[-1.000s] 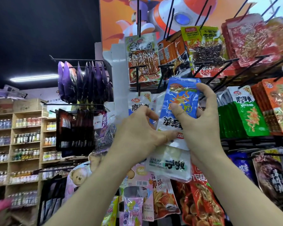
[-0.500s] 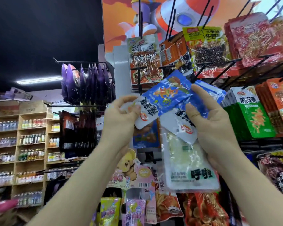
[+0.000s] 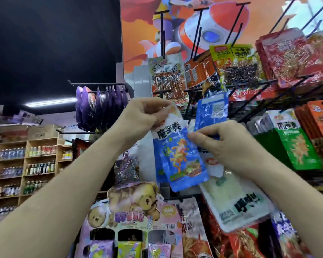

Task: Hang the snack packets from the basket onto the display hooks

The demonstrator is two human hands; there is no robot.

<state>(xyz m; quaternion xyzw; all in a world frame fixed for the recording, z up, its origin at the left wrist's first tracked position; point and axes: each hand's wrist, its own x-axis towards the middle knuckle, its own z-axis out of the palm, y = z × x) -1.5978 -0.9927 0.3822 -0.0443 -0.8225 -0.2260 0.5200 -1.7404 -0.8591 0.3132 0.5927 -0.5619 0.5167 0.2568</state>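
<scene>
Blue snack packet (image 3: 181,159) pinched by its white top edge in left hand (image 3: 147,116), hanging upright below that hand, printed front toward the camera. Touching its right edge, fingertips of right hand (image 3: 231,148), curled round second blue packet (image 3: 211,112) sticking up above the hand, back side showing; white packet (image 3: 237,202) slanting out beneath the palm. Both hands raised, close together, in front of black display hooks (image 3: 161,30); green packets (image 3: 295,146) hung well off to the right.
</scene>
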